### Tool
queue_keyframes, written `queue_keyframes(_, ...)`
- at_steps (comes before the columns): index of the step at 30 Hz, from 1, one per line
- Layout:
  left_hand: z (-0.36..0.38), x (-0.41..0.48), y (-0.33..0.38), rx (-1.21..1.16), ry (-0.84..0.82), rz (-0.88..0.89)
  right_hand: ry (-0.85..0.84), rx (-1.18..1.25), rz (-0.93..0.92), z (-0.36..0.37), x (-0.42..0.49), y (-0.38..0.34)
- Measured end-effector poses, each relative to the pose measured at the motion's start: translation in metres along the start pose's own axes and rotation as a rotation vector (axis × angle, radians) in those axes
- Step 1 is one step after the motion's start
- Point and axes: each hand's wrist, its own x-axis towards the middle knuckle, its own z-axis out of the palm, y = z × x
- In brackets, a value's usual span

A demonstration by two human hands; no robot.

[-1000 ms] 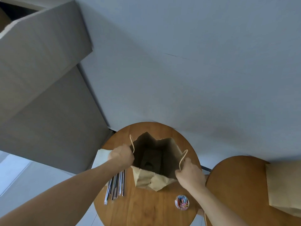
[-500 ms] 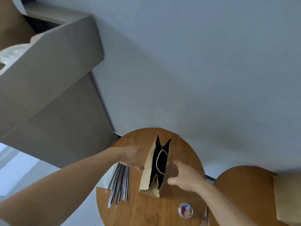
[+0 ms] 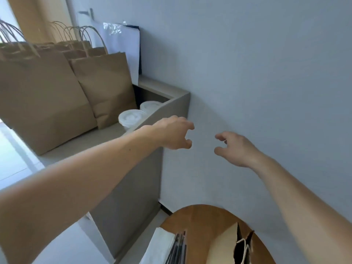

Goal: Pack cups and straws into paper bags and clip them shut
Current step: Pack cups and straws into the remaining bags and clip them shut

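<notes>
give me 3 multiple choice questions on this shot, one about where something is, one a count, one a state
1. Where do the lidded cups stand?
A) on a chair
B) on the grey counter beside the big brown bags
C) in a sink

2. How many white cup lids show?
A) none
B) two
C) five

3. What do the left grip and right grip hold?
A) scissors
B) a cup each
C) nothing

Answers:
1 B, the cups sit next to the bags behind the counter's end wall.
2 B, two round lids are visible.
3 C, both are up in the air, with fingers loosely curled round nothing.
</notes>
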Motion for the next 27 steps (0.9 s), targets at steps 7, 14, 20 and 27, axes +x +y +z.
queue_keyframes(7,-0.053,-0.046,-0.134,-0.006,0.142,-0.152,0.059,0.0,-0.21,-0.001,0.076,-0.141)
queue_keyframes(14,-0.04,-0.079,-0.217,-0.028,0.124,-0.251,-0.123,-0.059,-0.344,0.033,0.13,-0.228)
queue_keyframes(20,-0.034,-0.088,-0.243,-0.062,0.097,-0.268,-0.363,-0.313,-0.282,0.045,0.157,-0.247)
queue_keyframes(27,-0.033,-0.091,-0.25,-0.083,0.104,-0.27,-0.363,-0.418,-0.287,0.056,0.169,-0.245)
